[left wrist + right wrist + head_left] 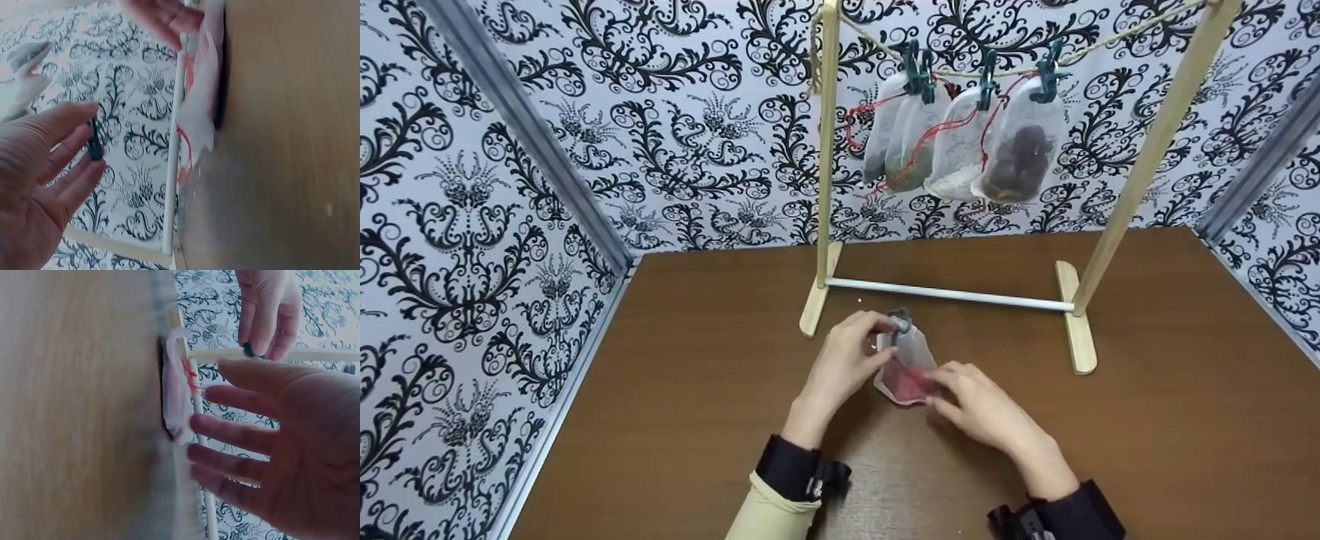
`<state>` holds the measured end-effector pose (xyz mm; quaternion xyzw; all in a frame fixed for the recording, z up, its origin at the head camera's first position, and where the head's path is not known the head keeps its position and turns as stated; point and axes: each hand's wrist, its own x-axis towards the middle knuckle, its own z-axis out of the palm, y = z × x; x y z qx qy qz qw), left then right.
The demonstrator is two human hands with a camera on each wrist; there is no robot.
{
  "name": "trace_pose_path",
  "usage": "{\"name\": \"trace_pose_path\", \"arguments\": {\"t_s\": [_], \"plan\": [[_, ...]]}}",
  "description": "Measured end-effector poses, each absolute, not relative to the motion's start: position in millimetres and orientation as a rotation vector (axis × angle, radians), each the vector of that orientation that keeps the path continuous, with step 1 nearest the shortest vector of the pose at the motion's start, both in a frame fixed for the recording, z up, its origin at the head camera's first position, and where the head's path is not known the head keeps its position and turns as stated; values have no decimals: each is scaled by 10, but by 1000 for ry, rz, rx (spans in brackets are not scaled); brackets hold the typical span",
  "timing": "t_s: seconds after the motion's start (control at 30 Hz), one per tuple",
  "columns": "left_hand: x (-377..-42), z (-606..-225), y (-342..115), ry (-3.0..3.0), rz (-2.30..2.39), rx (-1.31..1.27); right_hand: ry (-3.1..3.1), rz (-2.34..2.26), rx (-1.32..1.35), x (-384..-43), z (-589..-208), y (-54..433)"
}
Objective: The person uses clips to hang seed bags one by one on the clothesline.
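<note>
A white mesh drawstring pouch (913,352) with pink-red contents lies on the table between both hands. Red cord (187,147) trails from its end in the left wrist view. My left hand (844,358) is over the pouch's far left side and pinches a small dark green clothespin (94,145) between thumb and fingertips. The clothespin appears apart from the pouch (175,391) in the wrist views. Close to the near right side of the pouch is my right hand (982,405), its fingers extended and spread; whether the fingertips touch the cloth I cannot tell.
Behind the hands stands a wooden rack (829,150) with a white lower bar (952,293). Several filled mesh pouches (1020,154) hang from its rope, held by dark green clothespins (988,79). Patterned walls (720,150) enclose the brown table (697,360).
</note>
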<state>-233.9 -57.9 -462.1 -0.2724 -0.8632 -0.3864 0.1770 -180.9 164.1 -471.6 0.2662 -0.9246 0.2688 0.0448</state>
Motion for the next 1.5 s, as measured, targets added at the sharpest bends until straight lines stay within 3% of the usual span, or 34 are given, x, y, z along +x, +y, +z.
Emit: {"name": "trace_pose_path", "arguments": {"t_s": [0.27, 0.47, 0.83, 1.2, 1.33, 1.5], "plan": [[-2218, -4528, -354, -2400, -1395, -909, -2578, 1478, 379, -1919, -4639, 1674], [-2176, -4526, -261, -2411, -1515, -850, -2475, 1796, 354, -1938, -4621, 1649], [-2149, -4532, -205, -2435, -1564, -767, -2434, 1971, 219, -1949, -4637, 1615], [-2139, -4522, -197, -2462, -1340, -835, -2429, 2152, 284, -1954, -4636, 1679], [-2153, -4538, -266, -2526, -1289, -866, -2343, 2255, 206, -1961, -4635, 1701], [-2181, -4652, -374, -2712, -1153, -691, -2202, 2381, 31, -1973, -4628, 1738]]}}
